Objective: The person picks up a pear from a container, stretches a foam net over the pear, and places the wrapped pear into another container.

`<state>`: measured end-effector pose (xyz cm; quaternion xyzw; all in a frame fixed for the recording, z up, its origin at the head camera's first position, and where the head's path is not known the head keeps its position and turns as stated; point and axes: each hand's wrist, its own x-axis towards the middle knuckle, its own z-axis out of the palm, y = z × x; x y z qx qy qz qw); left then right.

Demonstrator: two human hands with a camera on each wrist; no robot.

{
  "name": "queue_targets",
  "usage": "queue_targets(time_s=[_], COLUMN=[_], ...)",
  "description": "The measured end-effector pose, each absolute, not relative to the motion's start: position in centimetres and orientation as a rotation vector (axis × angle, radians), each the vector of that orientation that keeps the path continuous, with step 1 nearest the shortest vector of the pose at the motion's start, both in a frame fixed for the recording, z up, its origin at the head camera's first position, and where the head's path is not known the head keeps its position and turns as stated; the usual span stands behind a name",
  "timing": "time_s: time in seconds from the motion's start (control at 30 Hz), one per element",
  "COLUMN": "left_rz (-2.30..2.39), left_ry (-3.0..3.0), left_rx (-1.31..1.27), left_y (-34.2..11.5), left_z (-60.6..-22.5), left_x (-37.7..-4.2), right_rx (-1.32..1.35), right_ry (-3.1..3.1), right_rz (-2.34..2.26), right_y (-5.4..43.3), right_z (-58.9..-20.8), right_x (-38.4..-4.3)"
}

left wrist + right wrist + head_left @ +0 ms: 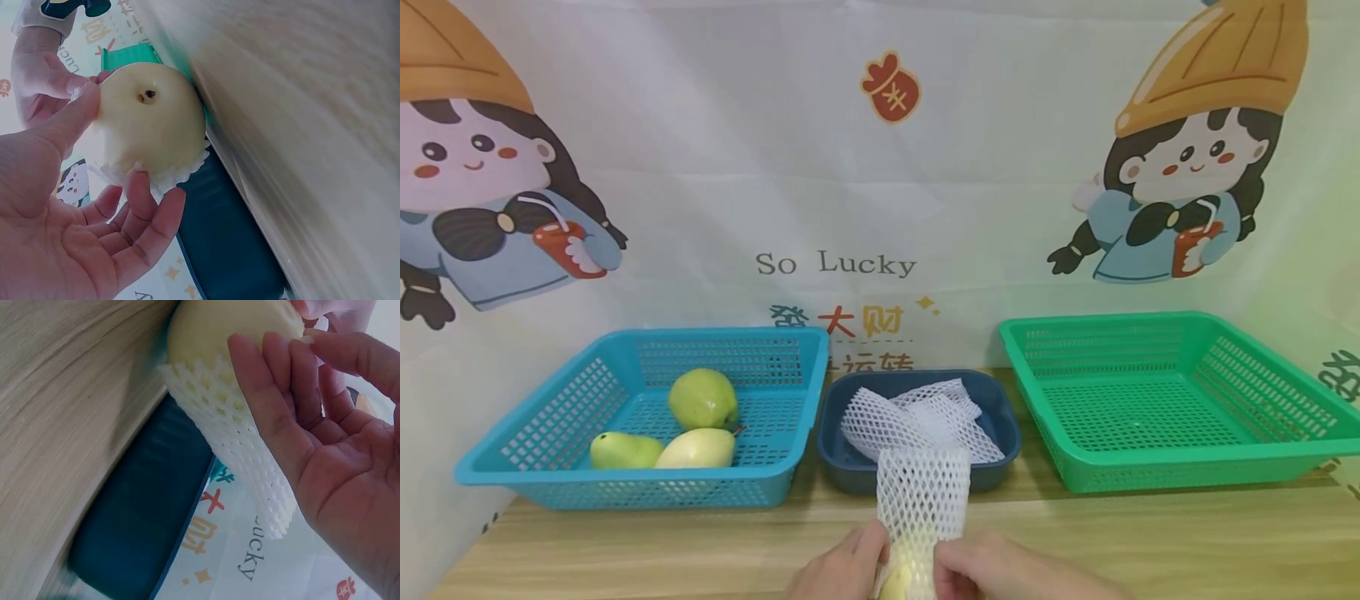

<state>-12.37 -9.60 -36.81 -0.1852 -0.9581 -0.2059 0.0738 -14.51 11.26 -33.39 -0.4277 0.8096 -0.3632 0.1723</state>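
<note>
- At the near edge of the tabletop (625, 542), both hands work on one pale pear (150, 119), held low in front of the person and just above the wood.
- The left hand (842, 571) has its grip curled round the pear: thumb on one side, fingertips (147, 187) under the frilled edge of the white foam net sleeve (922, 492).
- The right hand (992, 571) has its grip pinched on the sleeve's rim, fingers (275, 381) lying along the mesh against the fruit.
- The sleeve stands up from the hands in the head view; only its lower rim wraps the pear, and the blossom end is bare in the left wrist view. By my reading, the sleeving has just begun and most of the fruit is yet to be covered.
- Just behind the hands sits a dark blue tray (1007, 433) holding more loose white net sleeves (917, 421).
- To its left, a blue basket (550, 467) holds three bare green-yellow pears (702, 398), which look unsleeved.
- To the right, a green basket (1150, 475) has nothing in it, so no finished fruit appears set down there.
- Behind all hangs a cartoon backdrop (835, 263).
</note>
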Motion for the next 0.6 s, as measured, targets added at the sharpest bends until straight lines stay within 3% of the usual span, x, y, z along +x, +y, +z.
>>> queue_targets(time_s=[0.37, 0.6], left_rz=[-0.893, -1.187], left_ry=[-2.689, -2.996], left_rx=[-0.887, -0.598], left_y=[-10.5, -9.9], left_z=[-38.9, -38.6], left_x=[-13.1, -12.6], right_rx=[-1.135, -1.18], right_ry=[2.522, 2.718], right_rz=[-0.85, -0.713], right_y=[12.1, 12.0], right_z=[-33.4, -34.7], right_x=[-15.2, -15.4])
